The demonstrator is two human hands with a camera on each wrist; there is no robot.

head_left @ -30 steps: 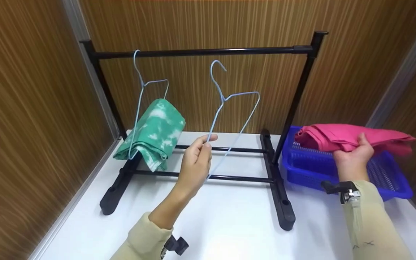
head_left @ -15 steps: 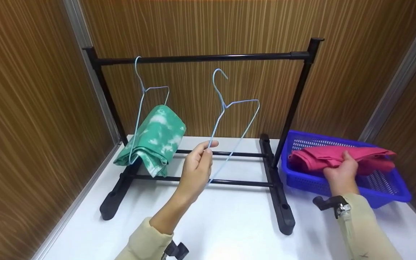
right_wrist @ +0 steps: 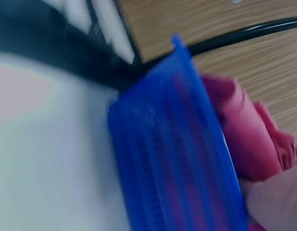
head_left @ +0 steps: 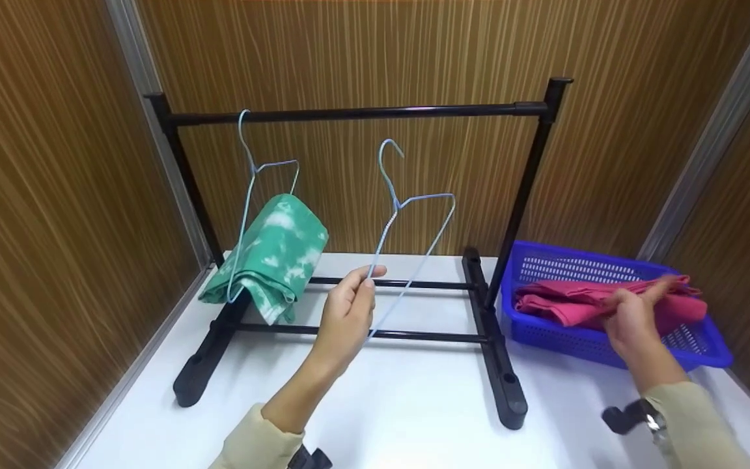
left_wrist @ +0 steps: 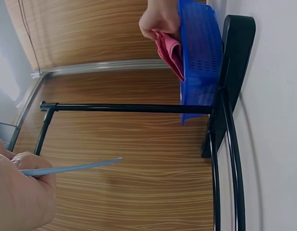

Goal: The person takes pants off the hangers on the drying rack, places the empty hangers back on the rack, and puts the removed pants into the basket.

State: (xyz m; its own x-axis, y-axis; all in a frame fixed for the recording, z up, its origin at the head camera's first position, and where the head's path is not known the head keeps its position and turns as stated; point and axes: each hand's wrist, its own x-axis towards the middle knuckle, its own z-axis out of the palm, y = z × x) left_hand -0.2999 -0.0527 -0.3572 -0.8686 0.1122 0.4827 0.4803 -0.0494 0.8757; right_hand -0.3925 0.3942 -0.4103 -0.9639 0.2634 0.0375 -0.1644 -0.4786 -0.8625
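Note:
My left hand (head_left: 344, 320) pinches one side of a light-blue wire hanger (head_left: 392, 221) between thumb and fingers; the hanger's hook points up, below the rack's top bar. In the left wrist view only a short length of the hanger's wire (left_wrist: 76, 168) shows. A folded pink cloth (head_left: 564, 303) lies in the blue basket (head_left: 616, 348) at right. On top of that cloth rests my right hand (head_left: 635, 322), its thumb and index finger spread apart. Seen from the right wrist, the thumb (right_wrist: 278, 199) lies against the cloth, next to the basket's rim.
A black garment rack (head_left: 362, 113) stands on the white table (head_left: 407, 404). From the left of its bar hangs another wire hanger (head_left: 246, 146) with a folded green-and-white cloth (head_left: 284, 251) over it. Wood-grain panels (head_left: 375, 52) close in the back and sides.
My right hand has lowered the pink cloth into the basket and turned so its thumb and index finger spread over it. The left hand still holds the hanger in nearly the same place.

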